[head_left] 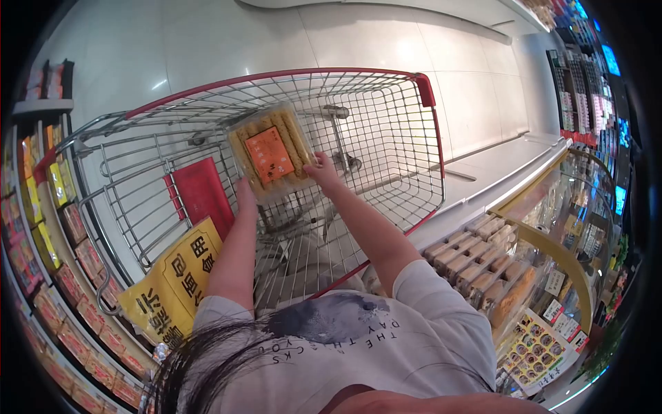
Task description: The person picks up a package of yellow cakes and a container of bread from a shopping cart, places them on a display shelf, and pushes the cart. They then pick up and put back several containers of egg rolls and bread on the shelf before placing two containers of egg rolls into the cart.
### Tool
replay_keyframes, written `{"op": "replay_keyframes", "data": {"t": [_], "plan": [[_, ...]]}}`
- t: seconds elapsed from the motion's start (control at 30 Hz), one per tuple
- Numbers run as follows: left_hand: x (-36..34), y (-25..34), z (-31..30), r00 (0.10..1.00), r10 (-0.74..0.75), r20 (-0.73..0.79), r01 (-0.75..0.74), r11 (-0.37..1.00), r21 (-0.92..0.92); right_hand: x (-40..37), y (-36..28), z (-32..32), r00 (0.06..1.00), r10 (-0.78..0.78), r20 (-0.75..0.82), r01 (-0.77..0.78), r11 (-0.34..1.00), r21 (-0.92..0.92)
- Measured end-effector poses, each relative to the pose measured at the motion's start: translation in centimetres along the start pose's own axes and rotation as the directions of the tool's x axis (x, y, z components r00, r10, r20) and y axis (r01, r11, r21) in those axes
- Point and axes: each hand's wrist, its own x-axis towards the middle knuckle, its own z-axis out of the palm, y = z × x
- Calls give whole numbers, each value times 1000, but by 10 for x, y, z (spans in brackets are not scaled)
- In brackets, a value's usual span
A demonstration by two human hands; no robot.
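A clear plastic box of long golden-brown rolls (296, 141) with an orange label is held over the shopping cart (396, 103). My left hand (247, 196) grips its near left edge, its fingers mostly hidden beneath the box. On the right side, my right hand (321, 170) is closed around the box's edge, with fingertips showing. The box is tilted, its label facing up toward me. Below it, the cart's wire basket shows only bare mesh and the floor through it.
A red panel (203, 193) and a yellow sign (172, 283) with black characters are at the cart's left. Shelves of packaged food (72, 290) line the left side. At right stands a display of boxed baked goods (476, 259) with price cards (534, 352).
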Motion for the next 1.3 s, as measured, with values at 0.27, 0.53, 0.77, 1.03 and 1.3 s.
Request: {"op": "replay_keyframes", "data": {"t": [0.27,0.53,0.77,1.03,1.3], "plan": [[-21,1,-1,823,541,176,-541,650,533,-50,-56,21,989,32,-144,-94,889,-447],[-51,1,31,588,631,507,-801,367,472,-200,-144,9,810,-406,-423,422,905,-59],[-250,36,96,581,394,712,-722,653,228,-360,-107,7,782,-388,-488,551,796,250],[-392,9,52,101,240,965,-832,552,-50,-467,75,24,837,-82,-541,324,871,370],[-446,-95,-19,-242,-618,748,-756,604,254,-607,212,13,775,-69,-628,222,961,168]]}}
